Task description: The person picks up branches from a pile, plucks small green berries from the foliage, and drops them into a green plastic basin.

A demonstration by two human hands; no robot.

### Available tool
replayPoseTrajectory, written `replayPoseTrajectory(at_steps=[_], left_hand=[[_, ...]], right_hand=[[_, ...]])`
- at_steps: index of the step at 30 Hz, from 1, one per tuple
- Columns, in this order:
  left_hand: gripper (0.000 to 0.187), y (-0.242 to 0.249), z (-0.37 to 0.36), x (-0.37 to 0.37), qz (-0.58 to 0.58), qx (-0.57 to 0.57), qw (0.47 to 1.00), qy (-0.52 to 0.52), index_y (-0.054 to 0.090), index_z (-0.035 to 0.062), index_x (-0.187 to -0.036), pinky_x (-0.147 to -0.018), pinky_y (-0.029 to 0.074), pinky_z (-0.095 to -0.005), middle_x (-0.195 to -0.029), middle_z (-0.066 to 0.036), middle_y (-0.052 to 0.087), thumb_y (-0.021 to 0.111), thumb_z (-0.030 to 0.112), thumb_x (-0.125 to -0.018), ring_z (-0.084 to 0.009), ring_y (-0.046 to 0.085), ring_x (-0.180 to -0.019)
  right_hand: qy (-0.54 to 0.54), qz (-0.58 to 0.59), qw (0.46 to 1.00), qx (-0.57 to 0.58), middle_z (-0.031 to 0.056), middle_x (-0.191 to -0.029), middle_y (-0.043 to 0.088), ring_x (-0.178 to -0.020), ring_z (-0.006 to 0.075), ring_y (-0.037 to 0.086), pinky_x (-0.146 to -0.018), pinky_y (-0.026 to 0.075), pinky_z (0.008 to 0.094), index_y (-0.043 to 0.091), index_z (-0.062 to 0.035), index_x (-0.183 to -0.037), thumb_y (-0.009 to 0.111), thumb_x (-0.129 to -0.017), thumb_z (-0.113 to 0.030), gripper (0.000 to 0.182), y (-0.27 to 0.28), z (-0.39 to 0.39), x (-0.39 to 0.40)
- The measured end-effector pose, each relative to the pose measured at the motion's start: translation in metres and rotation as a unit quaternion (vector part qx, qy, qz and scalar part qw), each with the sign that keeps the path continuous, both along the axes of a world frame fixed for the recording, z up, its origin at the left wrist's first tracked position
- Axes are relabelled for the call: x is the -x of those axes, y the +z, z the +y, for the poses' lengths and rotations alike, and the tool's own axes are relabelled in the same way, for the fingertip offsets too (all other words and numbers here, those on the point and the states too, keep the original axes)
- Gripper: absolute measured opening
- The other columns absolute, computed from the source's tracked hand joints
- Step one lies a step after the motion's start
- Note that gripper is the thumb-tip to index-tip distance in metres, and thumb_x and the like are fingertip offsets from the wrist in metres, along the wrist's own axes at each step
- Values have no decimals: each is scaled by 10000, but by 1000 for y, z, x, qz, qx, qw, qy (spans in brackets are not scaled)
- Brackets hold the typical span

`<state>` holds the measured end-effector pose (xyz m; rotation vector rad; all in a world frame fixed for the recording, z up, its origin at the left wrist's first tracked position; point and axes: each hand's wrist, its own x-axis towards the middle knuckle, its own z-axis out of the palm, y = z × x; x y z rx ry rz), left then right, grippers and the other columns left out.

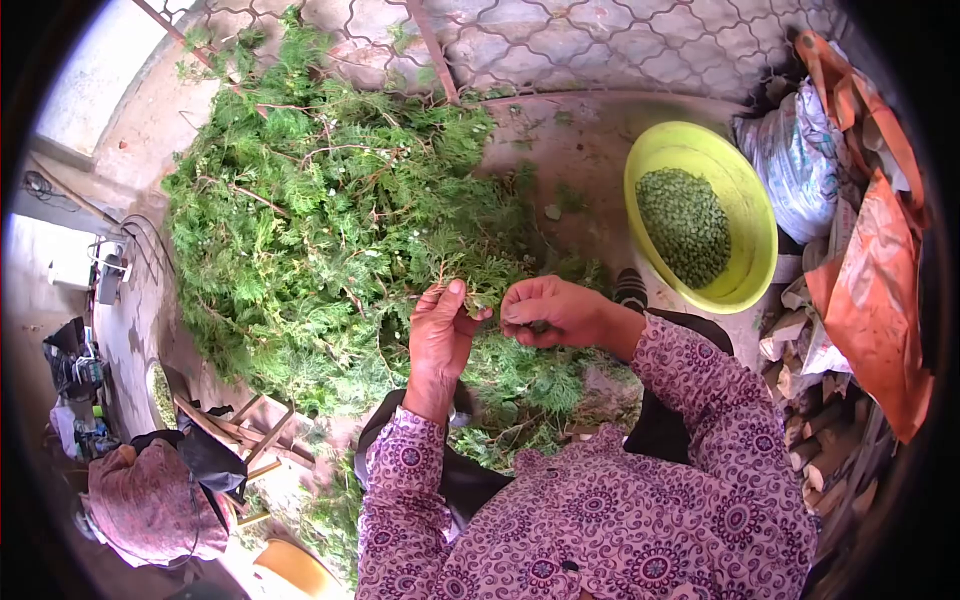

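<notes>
My left hand (440,335) pinches a small green conifer sprig (477,302) between thumb and fingers. Close to its right, my right hand (560,312) is closed, its fingertips curled near the sprig; what they hold, if anything, is hidden. Beneath and beyond both hands spreads a large heap of cut green branches (320,210), dotted with small pale cones. To the right stands a yellow-green basin (765,250), partly filled with small green cones or berries (685,225).
A wire mesh fence (600,50) runs along the back. On the right are a white sack (795,165), orange sheeting (875,290) and stacked firewood (830,450). At lower left are pinkish patterned cloth (160,500), wooden slats (265,435) and a yellow-orange object (295,570).
</notes>
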<state>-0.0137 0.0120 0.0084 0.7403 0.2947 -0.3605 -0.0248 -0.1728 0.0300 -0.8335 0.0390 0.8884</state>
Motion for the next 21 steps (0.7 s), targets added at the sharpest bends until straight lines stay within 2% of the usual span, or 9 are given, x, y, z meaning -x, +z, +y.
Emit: replayPoseTrajectory(at_steps=[2,6,8,11,14,17,21], left_hand=[[77,4,-3,1,-24,-26,999,1,596,88,-846,-572,460,-249,-773,-6,617,635,92,-780,-102,568,-668],[72,5,-9,6,-57,-85,995,-5,603,54,-821,-566,451,-223,-740,-22,615,646,81,-770,-100,561,-633],[68,0,-9,6,-60,-79,995,-16,605,50,-818,-566,448,-223,-743,-22,616,644,80,-771,-97,562,-641],[40,-3,-7,5,-67,-88,992,-55,594,80,-805,-611,488,-261,-776,-13,617,628,79,-783,-118,588,-704],[79,0,-12,6,-49,-85,995,-31,598,34,-832,-558,445,-218,-744,-32,616,637,76,-776,-100,563,-641],[73,-2,-11,6,-60,-98,992,-51,594,24,-835,-550,445,-214,-739,-39,614,623,67,-784,-102,559,-628],[62,-15,-12,5,-60,-118,989,-59,592,20,-832,-517,453,-225,-702,-43,601,611,60,-789,-108,539,-567]], right_hand=[[-21,-20,995,93,18,-704,548,-571,60,507,-416,327,164,525,-53,-827,628,-770,-179,172,-3,5,4],[-58,-40,989,133,-4,-657,528,-572,56,503,-427,334,171,528,-62,-805,678,-732,-207,221,-1,13,3],[-84,-49,982,159,-4,-648,536,-563,56,498,-444,351,183,541,-59,-795,694,-717,-226,239,0,14,2],[-86,-65,982,152,3,-649,550,-538,60,490,-451,361,195,563,-50,-789,701,-706,-240,248,0,13,2],[-74,-137,963,219,7,-637,557,-517,63,483,-454,364,198,580,-40,-790,684,-713,-244,242,0,12,4],[-52,-139,960,238,-15,-650,548,-522,49,474,-441,342,190,601,-56,-841,628,-767,-228,190,-3,11,3],[-40,-116,967,221,1,-655,547,-517,52,480,-414,333,186,589,-57,-826,591,-776,-202,153,-12,7,12]])
